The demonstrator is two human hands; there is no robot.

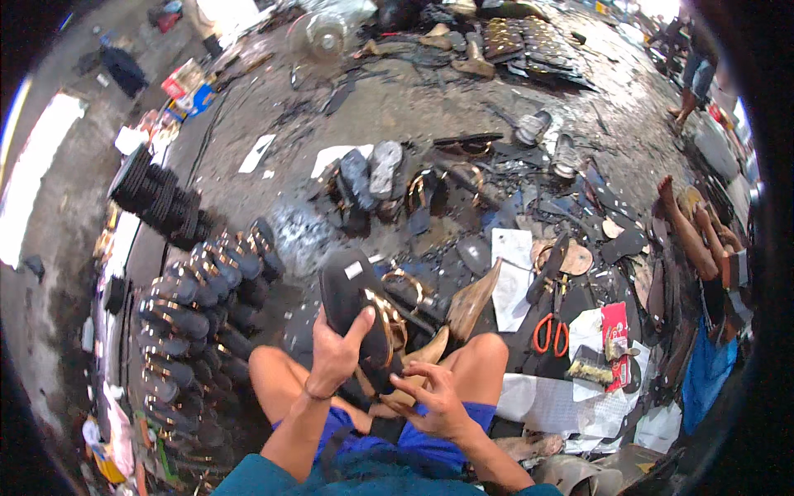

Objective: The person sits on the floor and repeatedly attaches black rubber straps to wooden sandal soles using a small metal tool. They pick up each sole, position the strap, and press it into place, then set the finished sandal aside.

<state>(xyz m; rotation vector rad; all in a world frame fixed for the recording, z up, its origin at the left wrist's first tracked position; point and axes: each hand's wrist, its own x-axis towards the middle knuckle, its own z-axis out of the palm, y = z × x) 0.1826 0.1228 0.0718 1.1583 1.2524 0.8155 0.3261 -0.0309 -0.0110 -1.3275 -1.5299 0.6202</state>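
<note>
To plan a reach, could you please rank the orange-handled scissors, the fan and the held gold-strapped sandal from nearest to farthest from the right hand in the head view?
1. Gold-strapped sandal: just ahead, left.
2. Orange-handled scissors: to the right.
3. Fan: far ahead.

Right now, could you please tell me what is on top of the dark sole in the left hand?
A small white patch shows on the dark sole; whatever the left hand covers cannot be seen.
</note>
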